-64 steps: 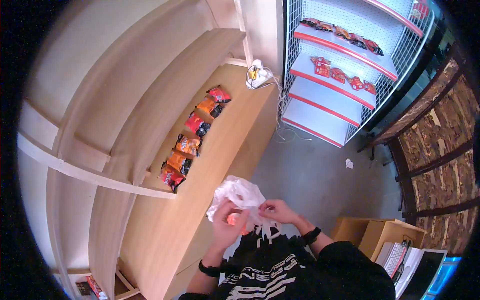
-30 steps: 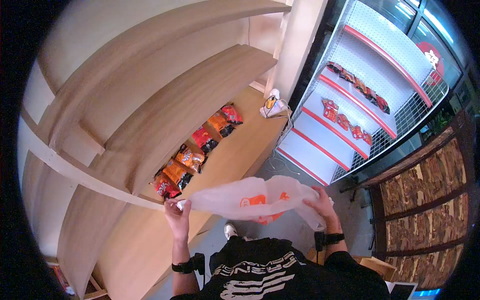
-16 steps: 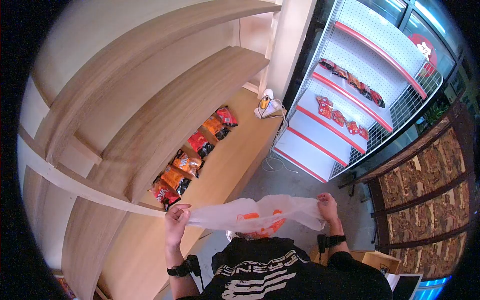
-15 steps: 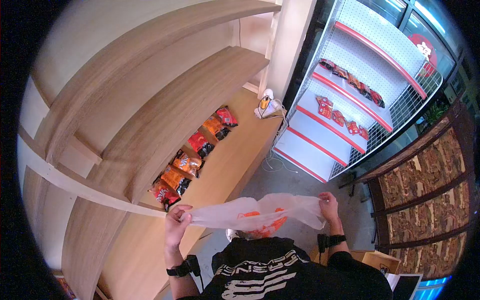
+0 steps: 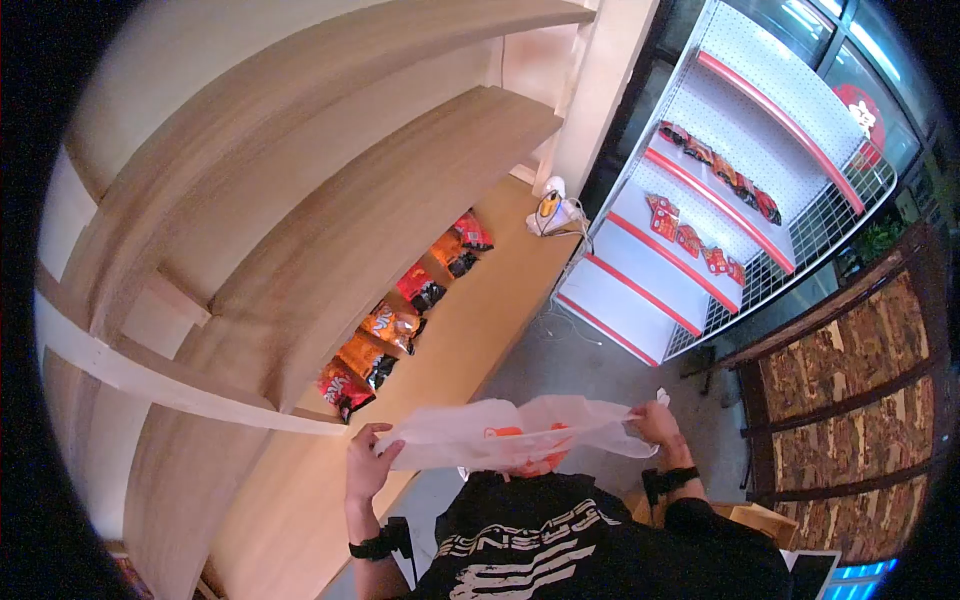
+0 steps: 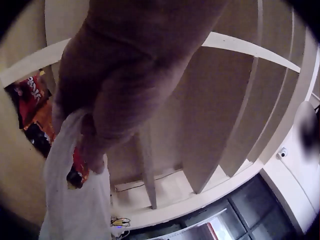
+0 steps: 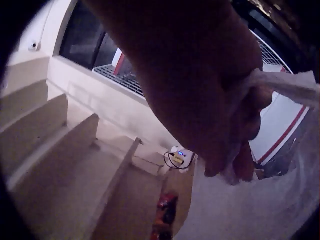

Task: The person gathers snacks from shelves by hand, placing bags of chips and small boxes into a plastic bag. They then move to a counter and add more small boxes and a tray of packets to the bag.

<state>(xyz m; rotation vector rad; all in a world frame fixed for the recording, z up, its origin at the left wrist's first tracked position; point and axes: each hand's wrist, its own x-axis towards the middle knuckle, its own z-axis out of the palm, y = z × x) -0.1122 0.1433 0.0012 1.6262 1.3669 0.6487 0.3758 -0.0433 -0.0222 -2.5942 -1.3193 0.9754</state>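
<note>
A thin white plastic bag (image 5: 470, 430) with orange-red print hangs stretched sideways in front of the torso in the head view. My left hand (image 5: 368, 468) holds one end, close to the wooden counter's front edge. The other end is in my right hand (image 5: 657, 424), with a bit of white plastic sticking out above its fingers. In the left wrist view the bag (image 6: 80, 210) runs up between thumb and fingers. The right wrist view shows the fingers of my right hand (image 7: 215, 105) curled on the bunched bag (image 7: 225, 210), a strip of it passing behind them.
Several red and orange snack packets (image 5: 391, 326) stand in a row on the wooden counter (image 5: 500, 310), under wooden shelves (image 5: 400, 170). A white adapter with cables (image 5: 553, 208) sits at its far end. Beyond is a white rack (image 5: 640, 290) with red-edged shelves and more packets.
The bag was bunched between both hands near the body; now it is spread wide between them. Since half a second ago, the left hand's fingers have spread slightly and the view has shifted.
</note>
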